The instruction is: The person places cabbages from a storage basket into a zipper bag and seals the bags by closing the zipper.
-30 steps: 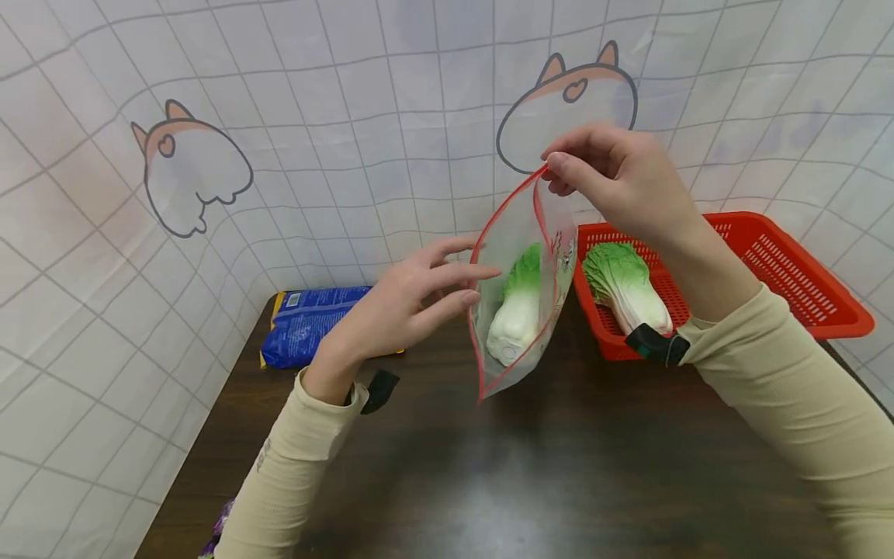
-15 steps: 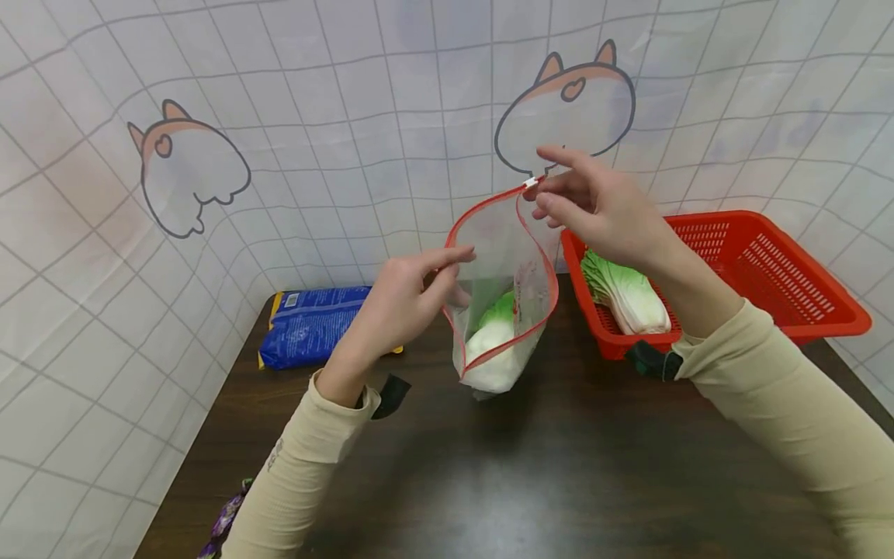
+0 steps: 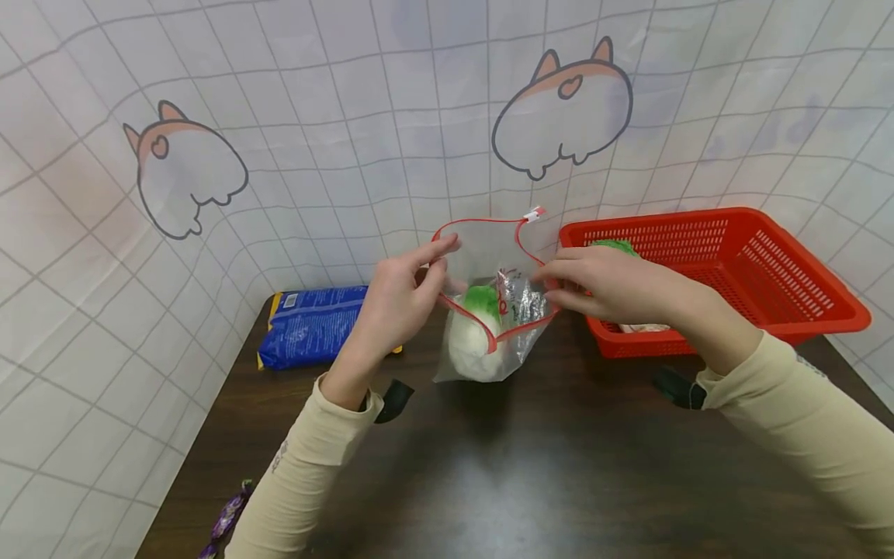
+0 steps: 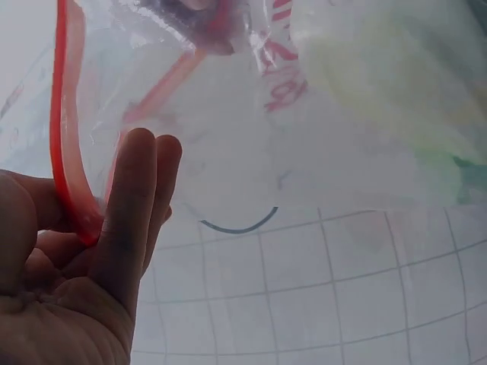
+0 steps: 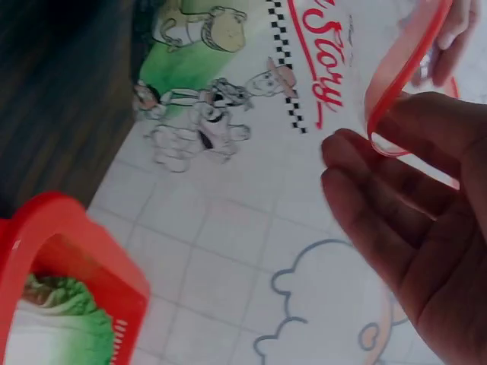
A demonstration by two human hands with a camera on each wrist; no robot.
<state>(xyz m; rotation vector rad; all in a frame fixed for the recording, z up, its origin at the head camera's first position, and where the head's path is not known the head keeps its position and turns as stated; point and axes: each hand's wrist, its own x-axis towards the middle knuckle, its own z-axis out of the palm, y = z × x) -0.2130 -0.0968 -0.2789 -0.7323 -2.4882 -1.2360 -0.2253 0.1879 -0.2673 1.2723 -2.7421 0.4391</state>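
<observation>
A clear slider zip bag (image 3: 520,353) with a red rim stands with its mouth spread wide, printed with cartoon figures and red lettering. Inside it lies a Chinese cabbage (image 3: 475,341), white base toward me and green leaves away. My left hand (image 3: 408,291) holds the rim on the left; in the left wrist view the red edge runs between thumb and fingers. On the opposite side my right hand (image 3: 608,283) grips the rim, its thumb and fingers on either side of the edge in the right wrist view. The white slider (image 3: 534,215) sits untouched at the far corner.
At the right is a red basket (image 3: 817,326) holding a second Chinese cabbage (image 5: 46,334), mostly behind my right hand in the head view. A blue packet (image 3: 307,330) lies back left on the dark table (image 3: 517,481). Purple wrappers (image 3: 229,514) are near my left sleeve.
My right hand has left the slider corner and come down to the bag's right rim. The bag has lowered, moved left and opened wider. My left hand has shifted slightly left.
</observation>
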